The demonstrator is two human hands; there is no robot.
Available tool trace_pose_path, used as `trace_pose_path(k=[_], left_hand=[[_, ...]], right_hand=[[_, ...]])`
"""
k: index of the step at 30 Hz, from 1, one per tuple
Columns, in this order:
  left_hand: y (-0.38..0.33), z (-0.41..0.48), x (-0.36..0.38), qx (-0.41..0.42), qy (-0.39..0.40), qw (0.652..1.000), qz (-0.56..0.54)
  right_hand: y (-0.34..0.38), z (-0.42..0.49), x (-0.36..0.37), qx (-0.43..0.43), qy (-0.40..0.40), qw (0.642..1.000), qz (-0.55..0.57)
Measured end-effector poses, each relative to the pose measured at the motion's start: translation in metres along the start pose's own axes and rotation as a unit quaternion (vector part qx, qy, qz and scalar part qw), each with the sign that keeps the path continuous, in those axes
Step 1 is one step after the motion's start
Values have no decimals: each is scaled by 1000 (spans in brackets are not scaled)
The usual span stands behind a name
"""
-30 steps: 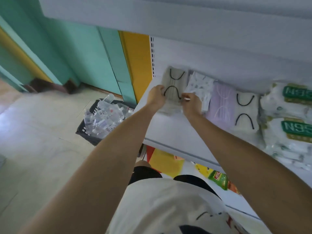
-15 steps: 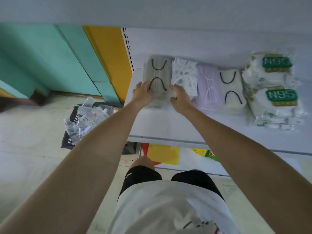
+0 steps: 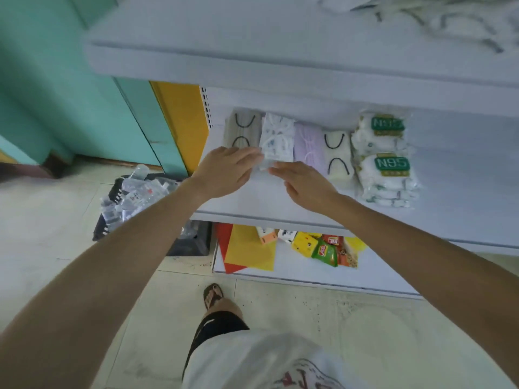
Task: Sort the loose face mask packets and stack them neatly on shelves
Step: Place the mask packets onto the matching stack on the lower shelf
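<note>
Both hands lie with fingers nearly straight, gripping nothing. The fingertips of the left hand (image 3: 224,172) and right hand (image 3: 304,185) meet at the near end of the white patterned mask packet stack (image 3: 276,137), centre frame; whether they pinch it is blurred. The stack sits on the white metal shelf (image 3: 252,199), between a grey packet stack with black ear loops (image 3: 241,130) and a lilac packet stack (image 3: 307,146). Green-labelled N95 packs (image 3: 387,169) stand further right.

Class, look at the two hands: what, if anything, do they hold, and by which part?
Nothing is plainly gripped. The left hand and right hand lie with straight fingers touching the near end of the patterned packet stack.
</note>
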State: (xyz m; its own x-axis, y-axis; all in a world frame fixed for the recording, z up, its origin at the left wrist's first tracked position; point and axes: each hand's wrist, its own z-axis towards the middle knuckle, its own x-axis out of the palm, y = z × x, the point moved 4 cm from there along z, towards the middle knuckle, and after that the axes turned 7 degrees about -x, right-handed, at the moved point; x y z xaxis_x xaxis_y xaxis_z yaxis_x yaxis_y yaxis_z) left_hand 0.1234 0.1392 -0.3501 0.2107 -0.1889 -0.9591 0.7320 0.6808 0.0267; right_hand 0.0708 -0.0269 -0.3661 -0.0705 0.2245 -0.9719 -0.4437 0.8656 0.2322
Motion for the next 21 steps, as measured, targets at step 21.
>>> trace_pose_path(k=[21], left_hand=[[-125, 156, -185, -108, -24, 992, 54]], right_hand=[[-77, -121, -250, 137, -259, 954, -61]])
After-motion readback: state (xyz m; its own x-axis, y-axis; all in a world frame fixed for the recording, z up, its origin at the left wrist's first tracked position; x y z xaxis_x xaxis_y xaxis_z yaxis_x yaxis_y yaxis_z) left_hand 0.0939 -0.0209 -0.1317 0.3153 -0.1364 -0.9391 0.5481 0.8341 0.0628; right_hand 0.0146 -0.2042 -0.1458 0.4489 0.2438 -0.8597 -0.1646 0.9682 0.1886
